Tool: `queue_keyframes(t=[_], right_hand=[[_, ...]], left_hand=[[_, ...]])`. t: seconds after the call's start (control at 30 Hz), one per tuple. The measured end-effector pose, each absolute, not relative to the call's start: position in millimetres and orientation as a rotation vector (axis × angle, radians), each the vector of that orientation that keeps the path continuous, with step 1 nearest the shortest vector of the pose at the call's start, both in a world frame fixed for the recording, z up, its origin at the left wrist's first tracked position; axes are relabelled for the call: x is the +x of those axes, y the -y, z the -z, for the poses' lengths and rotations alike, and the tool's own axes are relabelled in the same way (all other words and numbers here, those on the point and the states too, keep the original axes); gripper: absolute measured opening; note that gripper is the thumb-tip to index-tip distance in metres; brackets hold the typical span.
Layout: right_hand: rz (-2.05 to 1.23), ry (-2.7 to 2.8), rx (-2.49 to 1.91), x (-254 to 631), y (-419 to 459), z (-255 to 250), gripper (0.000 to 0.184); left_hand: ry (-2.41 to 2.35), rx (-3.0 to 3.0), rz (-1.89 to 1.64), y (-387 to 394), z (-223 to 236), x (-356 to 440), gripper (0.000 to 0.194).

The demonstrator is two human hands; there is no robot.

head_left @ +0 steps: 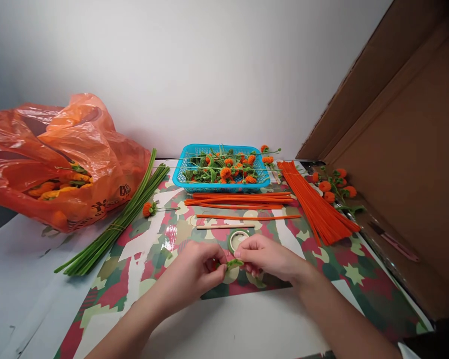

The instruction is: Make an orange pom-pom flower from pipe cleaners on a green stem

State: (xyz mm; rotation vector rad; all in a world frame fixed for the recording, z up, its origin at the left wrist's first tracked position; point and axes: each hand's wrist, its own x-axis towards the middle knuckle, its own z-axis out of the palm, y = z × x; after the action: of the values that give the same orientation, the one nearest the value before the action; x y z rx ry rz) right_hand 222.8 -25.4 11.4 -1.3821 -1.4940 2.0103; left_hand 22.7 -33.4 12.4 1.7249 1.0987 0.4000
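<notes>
My left hand (pixel 202 263) and my right hand (pixel 267 255) meet low in the middle of the table. Both are closed in a pinch on a short, curved, green fuzzy pipe cleaner (pixel 234 263), one at each end. A speck of orange shows at my left fingertips, mostly hidden by them. Just beyond my right fingers lies a roll of green tape (pixel 230 243). Behind it are a thin wooden stick (pixel 224 227) and a single orange pipe cleaner (pixel 247 217), both lying crosswise.
A blue basket (pixel 221 188) holds small orange pumpkins and green pieces. Orange pipe cleaners (pixel 318 204) lie bundled at right, green ones (pixel 112 229) at left by an orange plastic bag (pixel 97 124). Pumpkin sprigs (pixel 329 187) and a pink-handled tool (pixel 396 243) lie near the cardboard wall (pixel 404 129).
</notes>
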Motion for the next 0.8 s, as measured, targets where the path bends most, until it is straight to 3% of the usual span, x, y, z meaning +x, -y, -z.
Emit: queue_keyframes(t=[0.07, 0.13, 0.27, 0.37, 0.53, 0.8], right_hand=[[-2.130, 1.295, -1.350, 221, 23, -10, 0.035], [-2.047, 1.280, -1.312, 221, 23, -12, 0.036], [-1.417, 1.694, -1.133, 228, 24, -20, 0.023], [-1.185, 1.914, -0.895, 235, 25, -24, 0.022], [-1.103, 2.010, -0.816, 235, 25, -22, 0.012], [-1.108, 1.968, -1.021, 229, 29, -27, 0.016]], left_hand=[[-1.109, 1.883, -0.504, 34, -13, 22, 0.012], [-1.115, 1.909, -0.580, 34, -13, 22, 0.014], [-1.076, 1.563, -0.568, 33, -16, 21, 0.018], [-0.961, 1.240, -0.528, 31, -16, 22, 0.022], [-0.815, 1.015, -0.462, 29, -15, 23, 0.027], [-0.908, 1.111, -0.476, 31, -15, 24, 0.027]])
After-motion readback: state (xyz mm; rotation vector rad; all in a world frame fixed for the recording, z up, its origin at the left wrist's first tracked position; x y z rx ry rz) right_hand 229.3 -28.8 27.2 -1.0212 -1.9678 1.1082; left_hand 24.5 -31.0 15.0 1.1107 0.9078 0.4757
